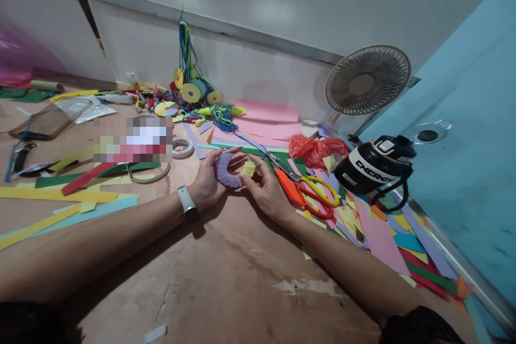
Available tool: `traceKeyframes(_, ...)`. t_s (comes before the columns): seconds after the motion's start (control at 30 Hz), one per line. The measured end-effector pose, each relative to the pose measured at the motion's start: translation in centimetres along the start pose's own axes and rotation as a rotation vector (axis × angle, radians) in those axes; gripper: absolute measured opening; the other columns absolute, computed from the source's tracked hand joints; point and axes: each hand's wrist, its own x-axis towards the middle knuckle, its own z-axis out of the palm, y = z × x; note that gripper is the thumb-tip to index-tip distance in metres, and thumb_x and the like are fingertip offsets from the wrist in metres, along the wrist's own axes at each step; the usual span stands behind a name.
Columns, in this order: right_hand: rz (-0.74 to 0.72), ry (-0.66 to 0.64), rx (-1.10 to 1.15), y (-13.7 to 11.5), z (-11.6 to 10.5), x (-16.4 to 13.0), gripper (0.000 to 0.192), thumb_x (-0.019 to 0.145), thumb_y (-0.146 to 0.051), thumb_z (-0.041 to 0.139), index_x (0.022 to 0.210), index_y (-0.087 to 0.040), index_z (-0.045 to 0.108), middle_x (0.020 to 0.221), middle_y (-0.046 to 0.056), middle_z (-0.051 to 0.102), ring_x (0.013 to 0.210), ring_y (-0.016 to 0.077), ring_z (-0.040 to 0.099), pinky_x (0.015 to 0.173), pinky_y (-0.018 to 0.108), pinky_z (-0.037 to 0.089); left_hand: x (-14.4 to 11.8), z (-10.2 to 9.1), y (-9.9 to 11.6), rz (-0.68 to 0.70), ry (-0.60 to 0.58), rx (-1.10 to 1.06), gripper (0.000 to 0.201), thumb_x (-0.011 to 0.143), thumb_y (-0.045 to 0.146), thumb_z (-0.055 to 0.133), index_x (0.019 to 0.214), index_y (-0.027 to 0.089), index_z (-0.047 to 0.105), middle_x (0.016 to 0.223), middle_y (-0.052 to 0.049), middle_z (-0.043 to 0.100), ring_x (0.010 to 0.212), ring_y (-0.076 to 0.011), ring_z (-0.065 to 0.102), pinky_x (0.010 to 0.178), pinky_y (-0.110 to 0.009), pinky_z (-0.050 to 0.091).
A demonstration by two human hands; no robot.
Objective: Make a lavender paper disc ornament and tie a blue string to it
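Where the floor (pixel 242 279) runs out to the far left, yellow strips (pixel 48 196) and a green strip (pixel 92 174) lie flat, with a red strip (pixel 83 178) slanting across them. Behind these rests a clear sleeve (pixel 52 117). A blurred patch hides whatever lies just right of that. A tape roll (pixel 182 148) sits beside the patch, close to the left hand (pixel 209 180).

That hand, with a watch (pixel 187 203) on its wrist, curls its fingers around the left edge of a purple ring (pixel 228 169), thumb on top, holding it just above the floor. The right hand (pixel 268 191) meets it from the other side, thumb and forefinger pressed together on a yellow scrap (pixel 248 169) at the ring's right edge. Whether the scrap is stuck to the ring I cannot tell.

Farther back, by the wall, paper discs (pixel 190 92) hang on blue cord (pixel 185 45). Just right of the right hand lie scissors (pixel 306 185) with yellow and red handles, blades pointing back toward pink sheets (pixel 268 118). A red bag (pixel 316 149) sits behind them. Beyond stands a fan (pixel 367 79), and a black bottle (pixel 373 164) lies on its side over scattered offcuts (pixel 382 236).
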Motion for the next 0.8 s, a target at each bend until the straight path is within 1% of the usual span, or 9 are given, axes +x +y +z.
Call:
traceKeyframes(0.07, -0.009, 0.003, -0.073, -0.1, -0.8, 0.3, 0.043, 0.089, -0.037, 0.057, 0.129, -0.023, 0.053, 0.122, 0.008, 0.061, 0.097, 0.018, 0.063, 0.079, 0.03, 0.055, -0.2, -0.2, 0.5, -0.131, -0.064, 0.017, 0.034, 0.086, 0.028, 0.044, 0.108, 0.011, 0.064, 0.093, -0.014, 0.07, 0.084, -0.0256, 0.068, 0.079, -0.044, 0.056)
traceKeyframes(0.17, -0.011, 0.074, -0.108, -0.2, -1.5, 0.5, 0.041, 0.089, -0.038, 0.056, 0.127, -0.023, 0.054, 0.107, 0.007, 0.065, 0.086, 0.0165, 0.064, 0.068, 0.028, 0.055, -0.3, -0.6, 1.0, -0.335, -0.175, 0.017, 0.046, 0.088, 0.041, 0.042, 0.118, 0.01, 0.059, 0.096, -0.016, 0.069, 0.084, -0.0283, 0.068, 0.081, -0.052, 0.054)
traceKeyframes(0.23, -0.003, 0.109, -0.12, -0.3, -1.6, 0.5, 0.039, 0.089, -0.039, 0.056, 0.124, -0.023, 0.055, 0.104, 0.007, 0.065, 0.085, 0.0166, 0.064, 0.066, 0.027, 0.055, -0.2, -0.7, 1.1, -0.407, -0.22, 0.03, 0.048, 0.09, 0.046, 0.041, 0.117, 0.01, 0.058, 0.095, -0.016, 0.068, 0.084, -0.0286, 0.068, 0.08, -0.053, 0.054)
traceKeyframes(0.3, 0.0, 0.108, -0.147, -0.2, -1.6, 0.4, 0.035, 0.09, -0.041, 0.055, 0.119, -0.023, 0.058, 0.109, 0.008, 0.064, 0.092, 0.0179, 0.063, 0.068, 0.027, 0.056, -0.1, -0.7, 0.9, -0.399, -0.204, 0.053, 0.044, 0.091, 0.044, 0.041, 0.111, 0.009, 0.059, 0.09, -0.015, 0.068, 0.08, -0.0272, 0.069, 0.078, -0.051, 0.056)
traceKeyframes(0.4, -0.011, 0.089, -0.187, -0.2, -1.6, 0.4, 0.03, 0.091, -0.041, 0.053, 0.113, -0.023, 0.061, 0.116, 0.008, 0.063, 0.1, 0.0194, 0.062, 0.072, 0.028, 0.055, -0.2, -0.6, 0.6, -0.315, -0.113, 0.104, 0.034, 0.091, 0.039, 0.043, 0.1, 0.011, 0.059, 0.081, -0.011, 0.065, 0.07, -0.0233, 0.067, 0.073, -0.049, 0.059)
traceKeyframes(0.47, -0.022, 0.079, -0.188, -0.1, -1.7, 0.4, 0.027, 0.091, -0.041, 0.053, 0.111, -0.024, 0.062, 0.113, 0.006, 0.064, 0.099, 0.0191, 0.062, 0.072, 0.029, 0.055, -0.4, -0.4, 0.4, -0.238, -0.061, 0.142, 0.025, 0.089, 0.035, 0.048, 0.096, 0.013, 0.058, 0.082, -0.009, 0.064, 0.067, -0.0214, 0.066, 0.07, -0.049, 0.059)
traceKeyframes(0.53, -0.041, 0.068, -0.174, -0.1, -1.7, 0.5, 0.026, 0.091, -0.04, 0.053, 0.109, -0.024, 0.062, 0.11, 0.005, 0.065, 0.096, 0.0186, 0.063, 0.072, 0.028, 0.056, -0.6, -0.3, 0.3, -0.168, -0.048, 0.166, 0.018, 0.085, 0.031, 0.053, 0.095, 0.016, 0.056, 0.089, -0.008, 0.064, 0.067, -0.021, 0.066, 0.069, -0.051, 0.06)
traceKeyframes(0.63, -0.058, 0.06, -0.165, 0.1, -1.6, 0.5, 0.026, 0.09, -0.041, 0.054, 0.107, -0.025, 0.063, 0.107, 0.004, 0.067, 0.093, 0.0178, 0.064, 0.07, 0.028, 0.056, -0.9, -0.2, 0.1, -0.127, -0.062, 0.184, 0.018, 0.082, 0.027, 0.055, 0.098, 0.019, 0.054, 0.096, -0.008, 0.064, 0.069, -0.0216, 0.067, 0.067, -0.052, 0.06)
traceKeyframes(0.8, -0.076, 0.086, -0.237, 0.4, -1.7, 0.5, 0.026, 0.09, -0.043, 0.054, 0.106, -0.025, 0.066, 0.108, 0.004, 0.067, 0.094, 0.0182, 0.063, 0.075, 0.029, 0.055, -1.1, 0.0, 0.0, -0.142, -0.039, 0.204, 0.02, 0.08, 0.027, 0.054, 0.098, 0.017, 0.055, 0.084, -0.005, 0.061, 0.064, -0.0206, 0.066, 0.064, -0.05, 0.061)
